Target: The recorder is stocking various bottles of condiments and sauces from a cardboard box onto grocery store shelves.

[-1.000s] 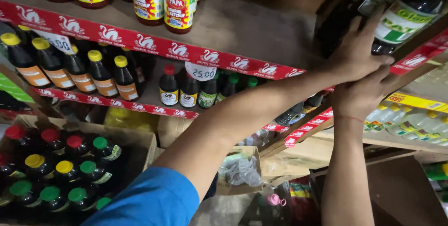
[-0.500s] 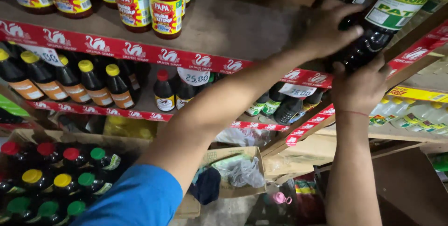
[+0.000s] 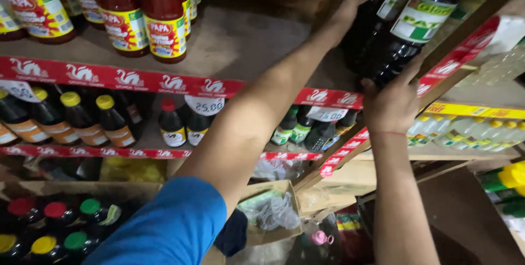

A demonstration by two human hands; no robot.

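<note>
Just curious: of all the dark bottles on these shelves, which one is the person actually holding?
The large dark bottle with the green-and-white label, top right; both hands grip it, unlike the smaller shelved ones.

Dim warm light, deep shadow lower right, perhaps slight motion blur; edges bowed.

A wooden top shelf [image 3: 240, 41] with a red strip along its front edge bears red sauce bottles [image 3: 147, 13] at the left and a large dark bottle [image 3: 399, 30] at the right, tilted, its base at the shelf's corner; the shelf below [image 3: 147, 146] carries small dark bottles with yellow caps [image 3: 76, 117], one with a red cap [image 3: 172, 125], and green-labelled ones [image 3: 295, 128]; a side shelf [image 3: 492, 153] at the right holds pale bottles [image 3: 465, 131].
</note>
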